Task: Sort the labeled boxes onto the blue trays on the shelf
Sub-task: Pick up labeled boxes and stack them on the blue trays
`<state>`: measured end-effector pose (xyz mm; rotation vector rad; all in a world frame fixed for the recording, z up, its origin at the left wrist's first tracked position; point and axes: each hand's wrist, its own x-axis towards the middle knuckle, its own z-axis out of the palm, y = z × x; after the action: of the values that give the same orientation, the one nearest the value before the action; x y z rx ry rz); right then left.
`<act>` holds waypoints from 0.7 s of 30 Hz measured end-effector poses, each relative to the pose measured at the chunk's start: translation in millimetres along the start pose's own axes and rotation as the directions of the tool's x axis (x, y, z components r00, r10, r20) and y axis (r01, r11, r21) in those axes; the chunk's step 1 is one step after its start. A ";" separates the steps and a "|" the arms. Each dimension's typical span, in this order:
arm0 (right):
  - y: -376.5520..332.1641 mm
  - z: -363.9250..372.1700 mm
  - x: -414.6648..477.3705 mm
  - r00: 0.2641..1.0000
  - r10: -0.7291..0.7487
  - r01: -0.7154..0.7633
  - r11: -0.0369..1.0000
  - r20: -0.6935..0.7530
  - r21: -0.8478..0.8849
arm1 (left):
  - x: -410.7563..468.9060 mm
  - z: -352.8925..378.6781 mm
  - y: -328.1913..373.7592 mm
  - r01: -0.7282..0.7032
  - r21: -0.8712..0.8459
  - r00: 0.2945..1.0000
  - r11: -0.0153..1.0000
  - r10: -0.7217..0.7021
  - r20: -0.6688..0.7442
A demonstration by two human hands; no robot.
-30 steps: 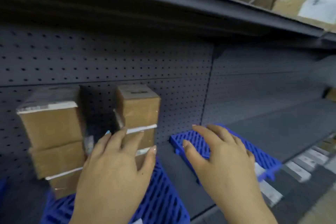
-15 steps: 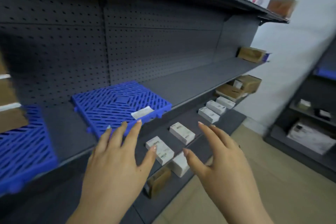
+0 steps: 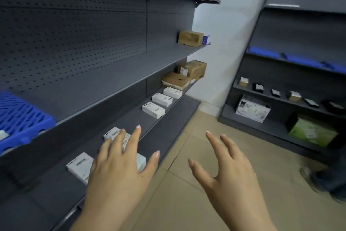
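Head view: the left hand point(image 3: 119, 170) hovers over the front part of the lower shelf point(image 3: 131, 118), fingers straight and spread wide, holding nothing. Whether its palm touches anything beneath it cannot be told. The right hand point(image 3: 230, 170) hangs just off the front edge of the lower shelf, above the tiled floor point(image 3: 183, 189), fingers wide and slightly bent, also holding nothing.

The labeled boxes lie in a row along the lower shelf. The nearest white box point(image 3: 79, 167) lies flat on it, its right end hidden by the left hand. A second white box point(image 3: 112, 134) shows behind the left fingertips, and a pale box corner point(image 3: 142, 161) peeks out between the left thumb and forefinger. Farther along the lower shelf three white boxes point(image 3: 162, 100) lie side by side, and at its far end brown cartons point(image 3: 176, 80) are stacked.

A blue tray point(image 3: 22, 120) sits one level above the lower shelf, at the left edge of the view. Across the floor from the lower shelf stands a second shelving unit point(image 3: 280, 99) bearing small packages.
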<state>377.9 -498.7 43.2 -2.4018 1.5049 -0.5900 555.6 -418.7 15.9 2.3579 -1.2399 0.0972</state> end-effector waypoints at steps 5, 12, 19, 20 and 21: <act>43.2 4.1 79.3 0.999 0.038 -0.038 0.999 -0.005 -0.027 | 75.8 50.9 45.5 -0.018 -0.018 0.999 1.000 0.018 0.028; 82.8 1.6 230.8 0.999 0.028 -0.031 0.997 -0.044 -0.068 | 216.3 107.7 102.9 -0.030 0.002 0.999 1.000 0.030 0.029; 82.9 40.4 349.0 0.990 -0.120 0.122 0.992 0.076 -0.024 | 287.5 137.5 108.8 0.113 0.058 0.991 0.992 -0.117 0.064; 77.6 50.6 362.9 0.981 -0.161 0.162 0.987 0.111 -0.005 | 289.6 141.2 103.9 0.158 0.068 0.986 0.985 -0.161 0.044; 72.0 62.0 375.7 0.968 -0.205 0.204 0.979 0.146 0.018 | 289.7 145.1 98.0 0.216 0.066 0.975 0.974 -0.219 0.036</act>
<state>493.8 -868.5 36.0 -2.5549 1.2059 -0.4425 626.3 -749.6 3.2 2.5453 -1.0024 0.0136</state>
